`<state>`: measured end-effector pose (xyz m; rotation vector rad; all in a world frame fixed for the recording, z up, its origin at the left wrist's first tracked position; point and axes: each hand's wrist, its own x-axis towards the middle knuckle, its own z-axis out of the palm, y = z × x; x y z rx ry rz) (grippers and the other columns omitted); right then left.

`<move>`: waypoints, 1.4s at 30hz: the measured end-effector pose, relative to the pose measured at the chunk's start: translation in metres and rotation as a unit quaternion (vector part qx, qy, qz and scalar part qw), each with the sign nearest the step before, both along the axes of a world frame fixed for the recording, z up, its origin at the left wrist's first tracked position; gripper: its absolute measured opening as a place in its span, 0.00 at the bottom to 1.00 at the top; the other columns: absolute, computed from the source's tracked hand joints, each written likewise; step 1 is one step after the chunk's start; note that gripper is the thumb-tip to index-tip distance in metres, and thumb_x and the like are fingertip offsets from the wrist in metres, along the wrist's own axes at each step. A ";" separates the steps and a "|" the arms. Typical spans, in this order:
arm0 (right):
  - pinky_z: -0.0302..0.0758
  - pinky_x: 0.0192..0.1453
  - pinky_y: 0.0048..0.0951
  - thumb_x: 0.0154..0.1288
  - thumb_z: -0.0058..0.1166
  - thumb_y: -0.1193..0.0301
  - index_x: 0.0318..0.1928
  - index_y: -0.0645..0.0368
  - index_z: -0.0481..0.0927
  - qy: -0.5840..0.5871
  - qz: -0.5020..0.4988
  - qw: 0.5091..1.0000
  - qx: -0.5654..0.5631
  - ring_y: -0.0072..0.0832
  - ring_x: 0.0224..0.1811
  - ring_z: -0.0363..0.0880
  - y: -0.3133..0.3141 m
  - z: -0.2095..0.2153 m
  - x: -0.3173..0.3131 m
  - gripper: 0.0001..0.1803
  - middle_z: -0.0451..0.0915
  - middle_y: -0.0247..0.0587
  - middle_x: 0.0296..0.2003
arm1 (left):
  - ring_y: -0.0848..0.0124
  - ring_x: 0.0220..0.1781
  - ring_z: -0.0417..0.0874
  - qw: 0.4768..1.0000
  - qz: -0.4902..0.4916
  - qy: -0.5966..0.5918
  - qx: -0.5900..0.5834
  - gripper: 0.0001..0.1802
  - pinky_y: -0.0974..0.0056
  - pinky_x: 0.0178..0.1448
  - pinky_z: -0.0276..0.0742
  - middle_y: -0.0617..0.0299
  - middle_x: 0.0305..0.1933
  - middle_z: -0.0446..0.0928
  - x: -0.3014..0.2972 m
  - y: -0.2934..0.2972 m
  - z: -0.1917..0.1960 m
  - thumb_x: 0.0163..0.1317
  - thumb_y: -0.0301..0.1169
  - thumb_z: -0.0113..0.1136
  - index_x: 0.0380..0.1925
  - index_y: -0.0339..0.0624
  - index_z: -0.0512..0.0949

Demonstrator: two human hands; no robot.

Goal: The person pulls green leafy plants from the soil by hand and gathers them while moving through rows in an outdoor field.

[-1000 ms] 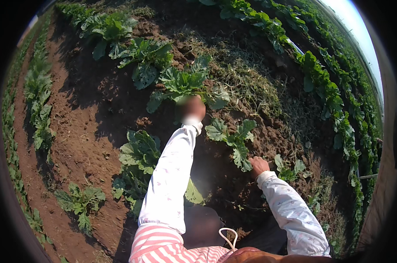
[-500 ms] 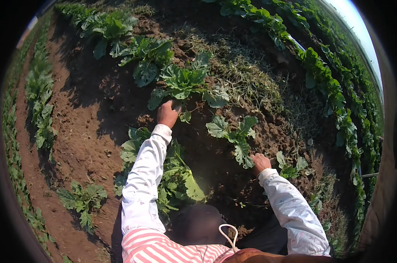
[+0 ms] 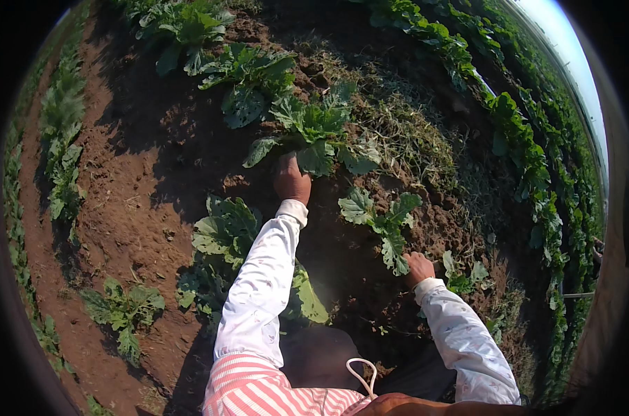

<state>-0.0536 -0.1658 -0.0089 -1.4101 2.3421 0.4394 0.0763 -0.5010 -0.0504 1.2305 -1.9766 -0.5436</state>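
Observation:
My left hand (image 3: 292, 179) reaches in at the base of a leafy green plant (image 3: 313, 123) with broad, toothed leaves. Those leaves cover its fingers, so their grip is hidden. Lower and to the right, my right hand (image 3: 418, 269) is low over the soil with its fingers curled; what they hold, if anything, cannot be made out. It is beside the drooping leaf tip of a smaller leafy plant (image 3: 391, 225). Another small plant (image 3: 465, 274) grows just right of that hand.
Large leafy plants (image 3: 224, 229) stand left of my left forearm, and a small plant (image 3: 125, 312) grows farther left. Dry cut weeds (image 3: 411, 128) lie on the brown soil (image 3: 123, 229). Crop rows (image 3: 529, 152) run along the right, with more at the far left.
My left hand has moved rightward, from the plant's left edge to beneath its leaves. My right hand has shifted only slightly and stays beside the smaller plant's leaf.

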 end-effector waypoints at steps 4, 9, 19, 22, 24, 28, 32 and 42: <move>0.73 0.38 0.37 0.42 0.53 0.75 0.37 0.54 0.69 -0.004 0.017 1.000 -0.001 0.40 0.40 0.73 0.001 -0.001 -0.002 0.16 0.71 0.42 0.32 | 0.51 0.50 0.70 0.994 0.074 -0.007 0.080 0.20 0.55 0.50 0.70 0.48 0.47 0.68 0.001 -0.027 -0.007 0.51 0.34 0.58 0.42 0.36 0.68; 0.73 0.37 0.35 0.39 0.54 0.76 0.36 0.54 0.68 0.002 0.017 1.000 0.025 0.39 0.41 0.72 0.002 -0.005 -0.004 0.19 0.70 0.42 0.32 | 0.52 0.47 0.75 0.966 -0.026 -0.190 0.174 0.22 0.55 0.50 0.72 0.49 0.45 0.74 -0.022 -0.052 -0.016 0.53 0.43 0.52 0.45 0.42 0.72; 0.74 0.39 0.37 0.45 0.53 0.74 0.36 0.54 0.71 0.002 0.010 1.000 0.009 0.40 0.41 0.74 -0.002 0.003 0.000 0.14 0.72 0.43 0.32 | 0.48 0.35 0.75 0.992 -0.092 -0.062 0.054 0.04 0.53 0.38 0.72 0.45 0.28 0.74 -0.006 -0.089 -0.020 0.50 0.26 0.51 0.26 0.38 0.72; 0.74 0.39 0.37 0.46 0.52 0.74 0.37 0.54 0.71 0.014 0.013 1.000 0.013 0.39 0.40 0.74 -0.002 0.000 0.000 0.14 0.72 0.43 0.33 | 0.47 0.45 0.74 0.966 -0.133 -0.170 0.144 0.12 0.53 0.48 0.71 0.42 0.40 0.74 -0.008 -0.103 -0.018 0.52 0.26 0.51 0.39 0.39 0.69; 0.74 0.39 0.36 0.46 0.52 0.74 0.37 0.54 0.71 0.020 0.018 0.999 0.020 0.39 0.40 0.74 0.001 -0.002 -0.001 0.14 0.72 0.43 0.33 | 0.48 0.46 0.75 0.953 -0.127 -0.147 0.233 0.16 0.55 0.47 0.70 0.44 0.42 0.75 -0.007 -0.113 -0.033 0.55 0.27 0.50 0.46 0.40 0.68; 0.74 0.39 0.36 0.45 0.52 0.75 0.37 0.54 0.70 0.022 0.028 0.999 0.003 0.39 0.40 0.74 0.004 -0.005 -0.003 0.15 0.71 0.42 0.33 | 0.57 0.49 0.74 0.955 -0.215 -0.083 0.189 0.20 0.61 0.54 0.67 0.53 0.50 0.74 0.003 -0.135 -0.082 0.55 0.36 0.53 0.48 0.41 0.71; 0.74 0.38 0.35 0.45 0.52 0.75 0.38 0.54 0.70 0.021 0.032 0.999 -0.002 0.38 0.41 0.73 0.004 -0.005 -0.004 0.15 0.71 0.41 0.33 | 0.57 0.48 0.74 0.921 -0.352 -0.098 0.132 0.20 0.62 0.53 0.67 0.52 0.46 0.74 0.011 -0.128 -0.076 0.52 0.38 0.57 0.44 0.42 0.75; 0.75 0.38 0.35 0.45 0.52 0.75 0.38 0.52 0.72 0.023 0.023 0.999 0.010 0.38 0.42 0.73 0.002 -0.002 -0.001 0.16 0.72 0.41 0.32 | 0.49 0.39 0.75 0.985 -0.136 -0.001 0.107 0.15 0.56 0.44 0.72 0.48 0.38 0.76 0.049 -0.060 -0.004 0.52 0.37 0.58 0.38 0.40 0.76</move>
